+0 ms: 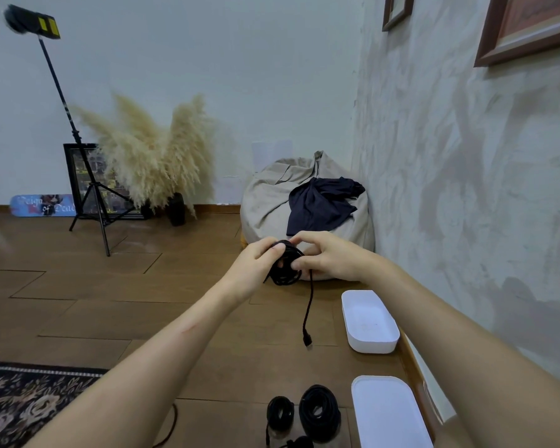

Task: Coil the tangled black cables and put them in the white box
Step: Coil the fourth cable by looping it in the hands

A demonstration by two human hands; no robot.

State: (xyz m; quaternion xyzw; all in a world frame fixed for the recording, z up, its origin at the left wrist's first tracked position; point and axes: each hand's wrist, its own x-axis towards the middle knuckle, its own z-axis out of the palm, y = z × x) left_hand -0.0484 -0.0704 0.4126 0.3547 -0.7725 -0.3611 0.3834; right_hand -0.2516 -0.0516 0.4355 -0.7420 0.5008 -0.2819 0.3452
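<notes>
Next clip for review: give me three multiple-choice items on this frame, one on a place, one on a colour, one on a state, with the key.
1. Where does the open white box stand?
A on a table
B on the floor beside the right-hand wall
C on a shelf

2. What colour is the cloth draped on the bean bag?
A red
B yellow
C dark blue

3. How is the cable in the hands?
A mostly coiled, with its plug end hanging
B stretched out straight
C lying inside the white box

Key:
1 B: it sits on the wooden boards right by the wall.
2 C: the cloth is dark blue against beige.
3 A: the left hand and right hand both grip the coil, and the plug end dangles below.
</notes>
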